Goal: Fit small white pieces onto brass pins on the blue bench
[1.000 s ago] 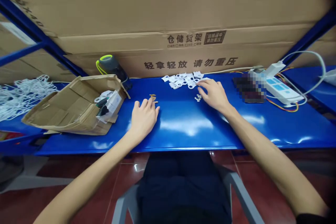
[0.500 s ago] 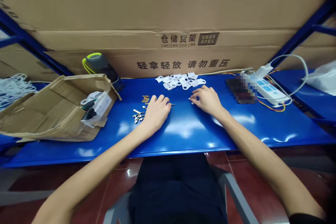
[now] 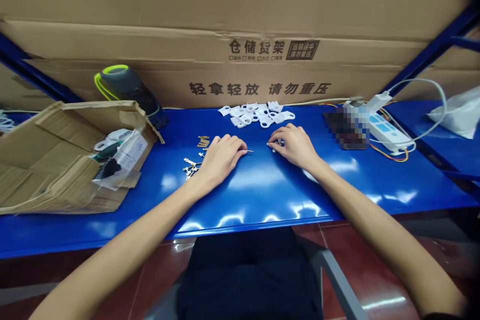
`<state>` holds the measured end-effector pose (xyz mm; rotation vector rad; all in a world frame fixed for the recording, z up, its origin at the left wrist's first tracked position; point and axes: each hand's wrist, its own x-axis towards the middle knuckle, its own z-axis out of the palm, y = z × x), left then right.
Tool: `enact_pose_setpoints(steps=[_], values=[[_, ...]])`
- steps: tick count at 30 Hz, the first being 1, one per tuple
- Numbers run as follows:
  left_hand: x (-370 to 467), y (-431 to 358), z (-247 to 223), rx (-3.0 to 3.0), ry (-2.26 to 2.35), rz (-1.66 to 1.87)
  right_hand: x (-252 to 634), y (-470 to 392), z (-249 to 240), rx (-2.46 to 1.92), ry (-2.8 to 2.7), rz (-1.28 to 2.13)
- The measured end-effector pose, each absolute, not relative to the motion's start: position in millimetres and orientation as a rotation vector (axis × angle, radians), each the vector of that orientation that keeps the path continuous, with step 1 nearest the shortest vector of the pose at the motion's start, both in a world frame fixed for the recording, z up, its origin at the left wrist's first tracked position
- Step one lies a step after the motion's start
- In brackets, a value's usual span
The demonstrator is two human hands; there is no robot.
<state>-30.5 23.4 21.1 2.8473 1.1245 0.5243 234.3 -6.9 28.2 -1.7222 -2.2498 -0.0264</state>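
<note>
My left hand [image 3: 224, 156] is closed, pinching a thin metal pin [image 3: 250, 151] that points to the right. Opposite it, my right hand [image 3: 294, 145] has thumb and forefinger pressed together on a tiny white piece [image 3: 268, 144]. Small white and silvery parts [image 3: 279, 143] show partly beneath the right fingers. Left of my left wrist lies a loose pile of pins with white heads [image 3: 192, 167], partly hidden by the hand. Short brass-coloured strips [image 3: 203, 141] rest just behind that pile. A heap of flat white plastic pieces with round holes [image 3: 257, 115] lies farther back, between the hands.
An open cardboard box [image 3: 67, 145] with bagged items stands on the left of the blue tabletop [image 3: 247, 195]. Behind it leans a dark cylinder with a yellow-green loop [image 3: 131, 90]. On the right are a blurred-out dark object [image 3: 347, 130] and a white power strip [image 3: 390, 132] with cables.
The camera view has shifted a little, moving the box left in the picture. My left hand still holds the pin, whose tip shows farther right. The right fingers remain pinched, slightly lower.
</note>
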Motion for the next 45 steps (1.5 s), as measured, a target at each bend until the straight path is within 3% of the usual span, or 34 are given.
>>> enact_pose_setpoints(steps=[26, 39, 45], values=[[-19, 16, 15, 2.77, 1.102, 0.585, 210, -20, 27, -1.384, -1.961, 0.476], [-21, 20, 10, 2.788, 1.107, 0.553, 216, -15, 29, -1.447, -2.247, 0.232], [-22, 21, 7, 2.801, 1.1, 0.589, 273, -2, 33, -1.889, -1.896, -0.247]])
